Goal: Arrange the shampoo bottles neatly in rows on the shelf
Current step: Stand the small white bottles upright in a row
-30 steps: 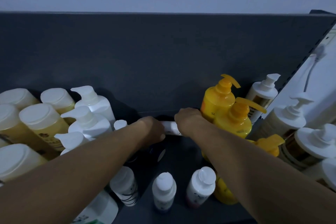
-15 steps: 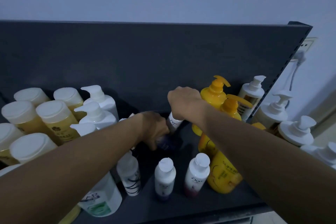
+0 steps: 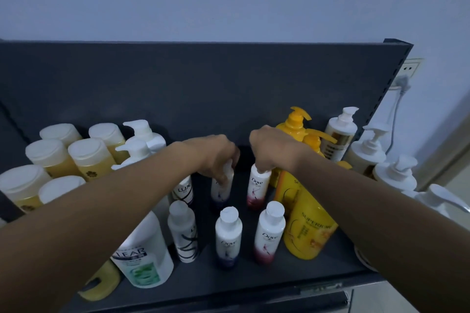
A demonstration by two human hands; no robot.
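The left hand is clamped from above around the top of a small white plastic bottle with a purple base, which stands upright on the dark grey shelf. Just beside it, the right hand is closed over the cap of a small white Dove bottle with a red base, also upright.

In front of these stand two more small capped bottles, a purple-based one and a red-based one, forming a second pair. To their left are a slim white Lux bottle and a translucent bottle with black swirls. A large white Clear bottle sits below the left forearm. Yellow pump bottles filled with opaque golden liquid stand at right; amber-filled white-capped jars cluster at left.
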